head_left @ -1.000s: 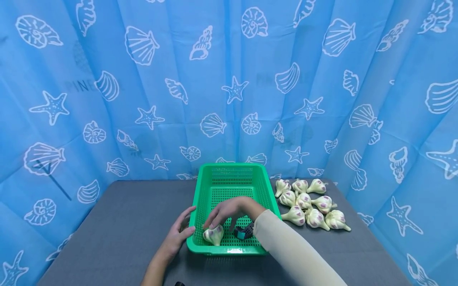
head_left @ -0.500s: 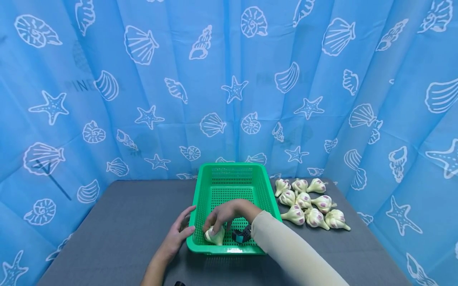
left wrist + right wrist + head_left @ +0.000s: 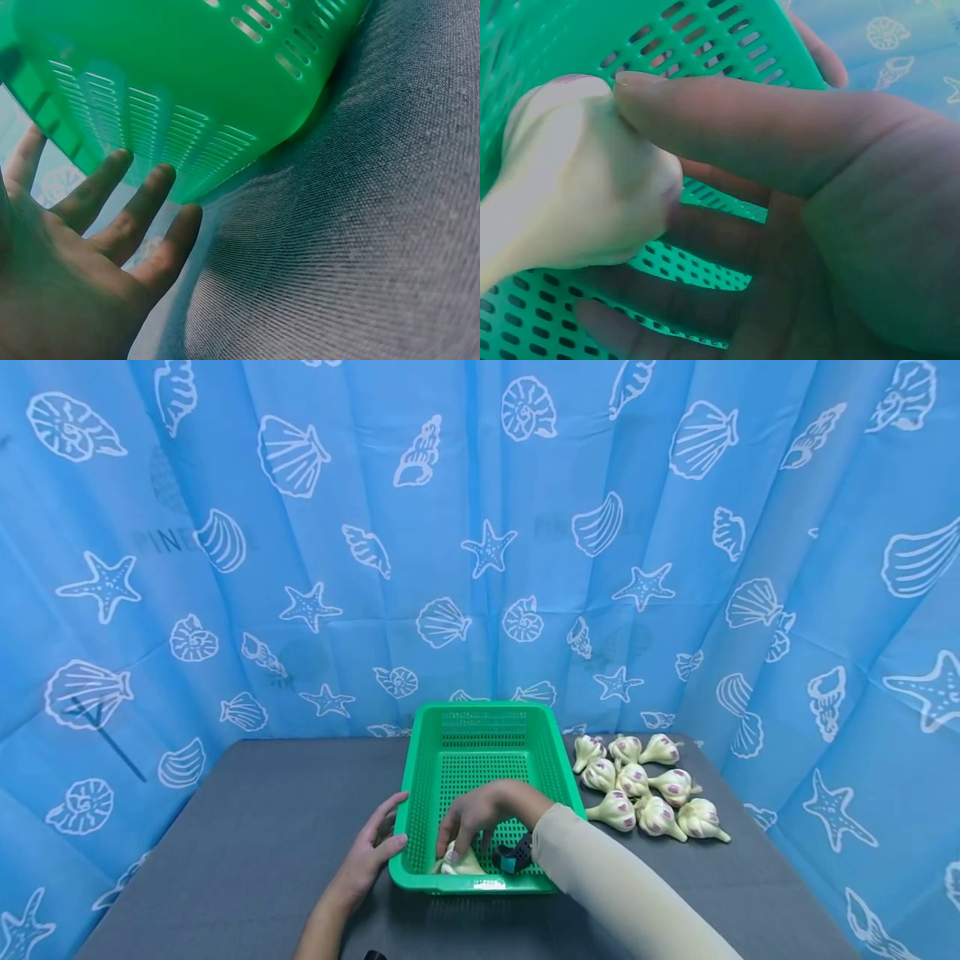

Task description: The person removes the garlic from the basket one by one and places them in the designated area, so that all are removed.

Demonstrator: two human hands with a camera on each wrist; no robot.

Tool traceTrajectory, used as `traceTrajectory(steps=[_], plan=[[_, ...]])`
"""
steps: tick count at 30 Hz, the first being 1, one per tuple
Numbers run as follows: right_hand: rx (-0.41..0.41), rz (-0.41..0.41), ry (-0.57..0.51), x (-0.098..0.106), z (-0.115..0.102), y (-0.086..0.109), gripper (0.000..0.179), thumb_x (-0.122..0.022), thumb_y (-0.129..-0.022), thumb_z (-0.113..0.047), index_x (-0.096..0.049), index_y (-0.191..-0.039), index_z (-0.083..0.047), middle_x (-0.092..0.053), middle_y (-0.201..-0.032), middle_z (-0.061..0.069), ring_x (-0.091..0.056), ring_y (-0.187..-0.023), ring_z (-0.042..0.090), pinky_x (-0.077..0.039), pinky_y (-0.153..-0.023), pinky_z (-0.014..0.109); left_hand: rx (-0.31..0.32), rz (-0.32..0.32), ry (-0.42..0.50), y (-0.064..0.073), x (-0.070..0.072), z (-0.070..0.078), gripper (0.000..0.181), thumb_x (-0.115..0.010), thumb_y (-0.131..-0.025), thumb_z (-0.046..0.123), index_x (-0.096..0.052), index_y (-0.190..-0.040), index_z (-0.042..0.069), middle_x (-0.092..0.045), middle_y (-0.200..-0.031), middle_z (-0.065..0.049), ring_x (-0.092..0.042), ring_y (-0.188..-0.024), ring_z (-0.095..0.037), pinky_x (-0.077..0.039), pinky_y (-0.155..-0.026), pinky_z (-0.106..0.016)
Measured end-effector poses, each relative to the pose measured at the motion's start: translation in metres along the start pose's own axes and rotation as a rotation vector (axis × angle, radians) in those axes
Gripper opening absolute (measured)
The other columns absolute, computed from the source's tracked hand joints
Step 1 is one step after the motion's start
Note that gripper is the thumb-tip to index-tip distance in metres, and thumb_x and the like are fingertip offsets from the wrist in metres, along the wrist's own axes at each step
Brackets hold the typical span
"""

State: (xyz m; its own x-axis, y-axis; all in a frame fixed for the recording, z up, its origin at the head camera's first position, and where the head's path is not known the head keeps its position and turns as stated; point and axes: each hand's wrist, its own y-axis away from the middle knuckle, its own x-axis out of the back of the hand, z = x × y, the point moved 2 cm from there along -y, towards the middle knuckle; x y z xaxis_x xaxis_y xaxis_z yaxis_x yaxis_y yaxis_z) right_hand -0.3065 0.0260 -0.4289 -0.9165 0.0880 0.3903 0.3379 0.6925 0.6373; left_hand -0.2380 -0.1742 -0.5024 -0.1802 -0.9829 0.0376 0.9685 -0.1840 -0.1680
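A pale garlic bulb (image 3: 467, 863) with a faint purple patch lies in the near left corner of the green plastic basket (image 3: 487, 883). My right hand (image 3: 480, 814) reaches down into the basket and holds that bulb. In the right wrist view the thumb presses its top, the fingers (image 3: 720, 232) pass beneath, and the stem of the garlic bulb (image 3: 577, 172) points left. At the basket's left side is my left hand (image 3: 369, 856), fingertips right at the rim. The left wrist view shows the left hand's fingers (image 3: 142, 206) spread and relaxed beside the slotted outer wall.
Several garlic bulbs (image 3: 633, 780) lie grouped on the dark grey tabletop (image 3: 300, 802), right of the basket. A blue curtain (image 3: 480, 568) with white shell prints hangs behind. A black wrist strap (image 3: 513, 857) is on the right wrist.
The right hand has shifted slightly right with the garlic bulb, and its fingers now sit closer around it. The bulb's stem has turned further to the right. The left hand stays put.
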Motion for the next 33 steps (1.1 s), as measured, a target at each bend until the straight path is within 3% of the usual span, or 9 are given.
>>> traceTrajectory(steps=[6,11,17,25,33], plan=[[-0.051,-0.03,-0.07,-0.003,0.001,0.0,0.027,-0.067,-0.09,-0.005,-0.069,-0.115,-0.017,-0.061,-0.115,-0.001,-0.058,-0.102,0.014,-0.052,-0.082,0.044,0.002,-0.013,0.011,0.0,0.0,-0.001,0.056,-0.053,-0.097,0.012,-0.036,-0.15,0.013,-0.042,-0.141,-0.022,-0.042,-0.127,-0.039,-0.042,-0.092,-0.042],[-0.023,-0.039,-0.068,-0.002,0.006,0.003,0.033,-0.066,-0.09,-0.002,-0.066,-0.12,-0.015,-0.06,-0.114,0.001,-0.059,-0.1,0.015,-0.053,-0.082,0.043,0.004,-0.02,0.008,0.0,-0.001,-0.002,0.056,-0.052,-0.097,0.012,-0.036,-0.15,0.014,-0.041,-0.142,-0.022,-0.041,-0.128,-0.04,-0.041,-0.093,-0.043],[0.071,0.018,-0.066,0.006,0.012,0.011,0.031,-0.065,-0.091,-0.002,-0.067,-0.119,-0.013,-0.061,-0.111,0.003,-0.06,-0.096,0.016,-0.053,-0.082,0.041,0.001,-0.024,0.016,0.0,-0.001,-0.002,0.056,-0.052,-0.097,0.013,-0.036,-0.15,0.015,-0.041,-0.142,-0.021,-0.04,-0.129,-0.04,-0.041,-0.094,-0.043],[0.139,0.093,-0.108,0.015,0.016,0.025,0.028,-0.066,-0.09,-0.003,-0.068,-0.117,-0.011,-0.063,-0.108,0.005,-0.061,-0.091,0.018,-0.048,-0.087,0.052,-0.016,-0.042,0.01,0.0,0.001,-0.003,0.056,-0.051,-0.098,0.011,-0.034,-0.151,0.014,-0.041,-0.141,-0.021,-0.041,-0.128,-0.039,-0.041,-0.095,-0.042],[0.18,0.212,-0.129,0.021,0.021,0.039,0.027,-0.067,-0.09,-0.005,-0.069,-0.116,-0.008,-0.064,-0.105,0.004,-0.061,-0.091,0.018,-0.05,-0.083,0.049,-0.025,-0.046,0.004,0.0,0.003,-0.003,0.056,-0.05,-0.098,0.011,-0.033,-0.151,0.014,-0.041,-0.142,-0.021,-0.041,-0.128,-0.037,-0.041,-0.095,-0.04]])
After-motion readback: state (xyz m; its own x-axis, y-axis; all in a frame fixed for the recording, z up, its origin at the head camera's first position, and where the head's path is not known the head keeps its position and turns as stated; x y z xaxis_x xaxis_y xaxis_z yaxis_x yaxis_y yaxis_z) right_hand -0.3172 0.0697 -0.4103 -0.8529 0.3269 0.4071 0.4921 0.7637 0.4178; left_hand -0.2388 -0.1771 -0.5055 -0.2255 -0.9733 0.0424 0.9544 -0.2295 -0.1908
